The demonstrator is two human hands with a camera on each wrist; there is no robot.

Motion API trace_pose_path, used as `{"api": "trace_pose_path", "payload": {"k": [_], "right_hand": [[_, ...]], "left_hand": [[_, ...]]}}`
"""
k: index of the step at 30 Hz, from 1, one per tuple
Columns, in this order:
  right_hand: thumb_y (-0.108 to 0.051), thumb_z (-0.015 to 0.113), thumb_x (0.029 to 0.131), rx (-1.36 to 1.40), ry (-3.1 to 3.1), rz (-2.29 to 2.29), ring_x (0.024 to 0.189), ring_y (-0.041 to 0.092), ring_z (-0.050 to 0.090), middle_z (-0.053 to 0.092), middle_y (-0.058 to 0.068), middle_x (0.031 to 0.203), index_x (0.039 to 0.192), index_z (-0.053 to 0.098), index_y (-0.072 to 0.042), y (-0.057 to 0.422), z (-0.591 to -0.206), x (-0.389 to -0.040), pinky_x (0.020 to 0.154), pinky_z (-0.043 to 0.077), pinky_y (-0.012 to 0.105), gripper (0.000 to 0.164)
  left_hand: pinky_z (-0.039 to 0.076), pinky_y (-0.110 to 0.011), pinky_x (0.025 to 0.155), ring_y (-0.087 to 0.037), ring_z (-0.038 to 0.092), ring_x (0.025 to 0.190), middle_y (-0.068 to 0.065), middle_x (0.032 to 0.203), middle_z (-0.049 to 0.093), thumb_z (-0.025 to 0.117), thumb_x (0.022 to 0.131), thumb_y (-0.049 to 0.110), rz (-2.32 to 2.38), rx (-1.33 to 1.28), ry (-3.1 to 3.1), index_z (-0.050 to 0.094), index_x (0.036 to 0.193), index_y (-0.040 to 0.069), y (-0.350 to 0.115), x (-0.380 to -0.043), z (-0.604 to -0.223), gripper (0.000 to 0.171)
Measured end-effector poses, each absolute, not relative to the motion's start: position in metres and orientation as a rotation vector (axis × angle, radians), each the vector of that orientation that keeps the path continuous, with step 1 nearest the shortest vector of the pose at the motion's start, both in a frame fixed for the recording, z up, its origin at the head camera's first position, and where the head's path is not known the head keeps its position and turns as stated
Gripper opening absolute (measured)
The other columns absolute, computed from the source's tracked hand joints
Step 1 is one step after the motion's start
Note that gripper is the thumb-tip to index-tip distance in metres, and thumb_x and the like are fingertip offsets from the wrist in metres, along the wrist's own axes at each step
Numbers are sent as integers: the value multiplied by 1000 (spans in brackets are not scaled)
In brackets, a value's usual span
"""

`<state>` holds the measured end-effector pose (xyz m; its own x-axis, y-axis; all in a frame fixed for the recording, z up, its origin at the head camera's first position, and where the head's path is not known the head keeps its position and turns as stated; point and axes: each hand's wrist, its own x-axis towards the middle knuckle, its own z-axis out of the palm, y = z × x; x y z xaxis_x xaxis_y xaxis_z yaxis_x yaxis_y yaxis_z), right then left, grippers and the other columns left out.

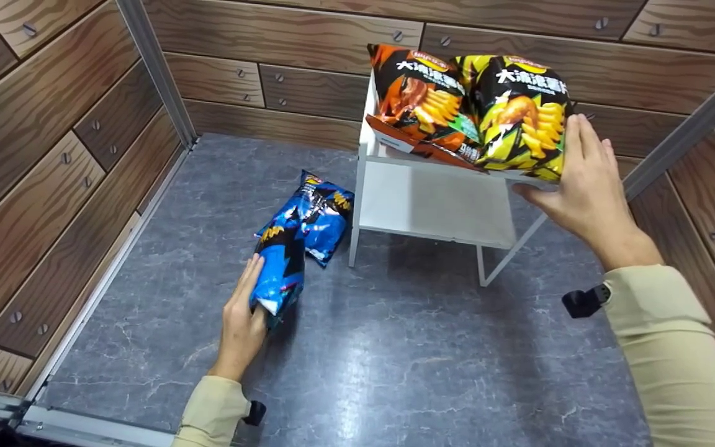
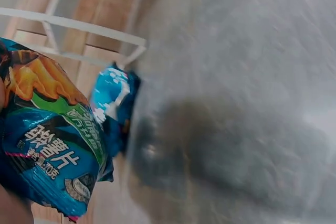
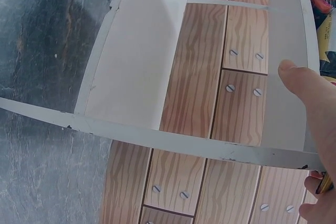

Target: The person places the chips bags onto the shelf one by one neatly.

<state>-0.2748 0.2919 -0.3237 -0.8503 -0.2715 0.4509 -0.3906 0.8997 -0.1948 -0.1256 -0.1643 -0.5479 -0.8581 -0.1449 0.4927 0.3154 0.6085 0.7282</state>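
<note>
Head: the left hand [image 1: 242, 323] holds a blue bag [image 1: 280, 267] between thumb and fingers, off the rack's [image 1: 432, 198] front left corner. The bag hides part of a second blue bag [image 1: 326, 217], which lies on the floor [image 1: 426, 347] just beside the rack's left edge. Floor stretches from the left hand to the left wall [image 1: 66, 186], and before the rack's front edge. The right hand [image 1: 587, 186] is wide, its straight fingers against the outer side of a yellow bag [image 1: 522, 121], thumb spread below. That bag and an orange bag [image 1: 426, 99] fill the rack's top side by side, hiding its back edge; the orange strip under them is hard to make out.

Left wrist: the held bag tilts before the second; the left edge crops the hand and the floor is blurred.

Right wrist: the thumb points along the rack's top; the right edge crops the other fingers and both bags.
</note>
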Motion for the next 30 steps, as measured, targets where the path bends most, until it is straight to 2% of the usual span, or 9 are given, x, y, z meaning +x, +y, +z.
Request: {"api": "trace_pose_path", "payload": {"k": [2, 5, 10, 14, 19, 21, 24, 26, 30], "right_hand": [[-43, 77, 64, 484, -2650, 394, 138, 32, 12, 13, 20, 149, 144, 8, -3, 292, -324, -275, 108, 8, 58, 113], [-43, 77, 64, 481, -2653, 397, 138, 32, 12, 13, 19, 149, 144, 8, -3, 292, -324, -275, 108, 9, 59, 113], [-43, 77, 63, 491, -2648, 399, 138, 31, 12, 13, 19, 149, 144, 8, -3, 290, -323, -275, 108, 9, 58, 113], [-44, 77, 63, 504, -2629, 397, 138, 30, 13, 15, 19, 148, 144, 10, -3, 288, -323, -276, 108, 11, 58, 113], [-44, 78, 62, 502, -2612, 400, 138, 30, 14, 16, 19, 148, 144, 12, -4, 288, -323, -276, 107, 13, 58, 113], [-44, 78, 62, 497, -2614, 400, 138, 30, 14, 15, 19, 148, 144, 11, -4, 289, -323, -275, 108, 13, 57, 113], [-44, 78, 62, 490, -2619, 402, 138, 30, 14, 15, 19, 148, 144, 10, -4, 289, -323, -275, 108, 13, 57, 114], [-44, 78, 62, 486, -2622, 402, 137, 30, 14, 15, 18, 148, 144, 10, -4, 290, -323, -275, 108, 13, 57, 114], [-43, 78, 62, 484, -2620, 404, 137, 31, 15, 15, 19, 148, 144, 10, -4, 292, -324, -275, 108, 13, 57, 114]], "left_hand": [[28, -28, 107, -11, 29, 133, 5, 146, 31, 48, 89, -3, -1308, -57, -2309, 31, 140, 24, -162, -125, -542, 61], [31, -32, 106, -7, 32, 131, 12, 143, 33, 46, 93, 12, -1582, 67, -2248, 32, 139, 31, -158, -124, -531, 51], [31, -33, 106, -7, 35, 128, 13, 138, 40, 52, 89, 34, -1910, 280, -2084, 40, 133, 36, -150, -121, -520, 45], [30, -30, 106, -9, 38, 126, 8, 138, 42, 55, 86, 39, -1982, 412, -2039, 40, 133, 34, -147, -124, -532, 49], [35, -31, 101, -15, 46, 117, -1, 132, 46, 58, 82, 42, -2191, 558, -1885, 37, 135, 22, -147, -131, -558, 60], [36, -32, 101, -16, 46, 117, -1, 132, 46, 59, 82, 42, -2193, 562, -1900, 36, 136, 22, -149, -131, -563, 62], [33, -36, 104, -18, 42, 122, -2, 136, 42, 60, 83, 38, -2018, 518, -2097, 36, 136, 25, -152, -126, -555, 60], [30, -39, 105, -17, 36, 127, 2, 139, 39, 61, 81, 41, -1888, 506, -2205, 36, 135, 33, -156, -124, -557, 61], [28, -40, 106, -16, 34, 127, 6, 138, 39, 64, 76, 49, -1717, 562, -2249, 37, 133, 39, -163, -121, -566, 63]]}}
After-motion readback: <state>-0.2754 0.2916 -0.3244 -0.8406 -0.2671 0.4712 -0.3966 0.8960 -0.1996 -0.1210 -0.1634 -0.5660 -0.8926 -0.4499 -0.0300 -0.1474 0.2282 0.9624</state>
